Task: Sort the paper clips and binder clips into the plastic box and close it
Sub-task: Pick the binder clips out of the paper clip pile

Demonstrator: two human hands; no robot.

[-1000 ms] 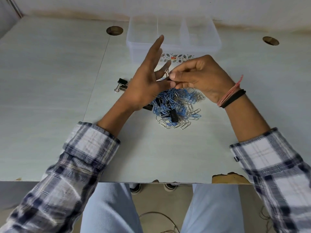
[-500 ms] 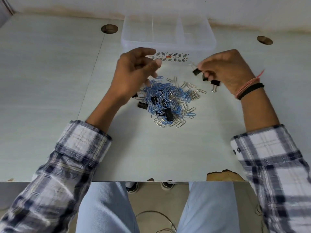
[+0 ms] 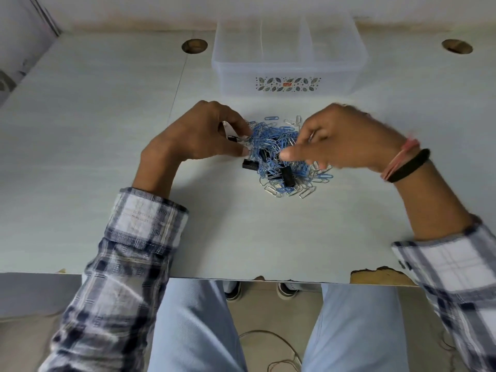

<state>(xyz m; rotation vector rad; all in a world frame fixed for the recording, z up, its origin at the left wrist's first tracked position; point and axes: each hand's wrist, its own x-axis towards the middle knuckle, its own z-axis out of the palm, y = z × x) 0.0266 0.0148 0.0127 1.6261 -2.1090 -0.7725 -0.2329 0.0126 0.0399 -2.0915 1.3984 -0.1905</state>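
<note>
Closest to the camera are two knees in light blue jeans [image 3: 196,326] and two shoe tips poking out under the bench [image 3: 241,237] edge, plus a chipped spot on that edge at the right. Both arms wear rolled plaid sleeves [image 3: 150,221]. On the pale bench sits one tangled pile of paper clips [image 3: 279,146], mostly blue with a bunch of silver ones scattered round the near and right rim, way too many to count. I can make out three black binder clips [image 3: 287,176] in or at the pile: one in the near middle, one higher up in the tangle, and one lying just at the left edge. The left hand [image 3: 198,138] is at the pile's left side, fingers curled, and it seems to be pinching something dark and small against the thumb, maybe a fourth binder clip, but it's mostly hidden. The right hand [image 3: 341,140] hovers over the right side of the pile and is motion blurred, fingers loosely bent with the thumb stuck out toward the left; can't tell whether it's holding anything. That wrist has two bands [image 3: 402,165], one black and one pinkish. Farther back is one clear plastic box [image 3: 290,73], lid off, with dividers making what looks like three compartments, and a floral sticker on the front wall. Two round holes [image 3: 194,46] sit in the bench on either side of it.
</note>
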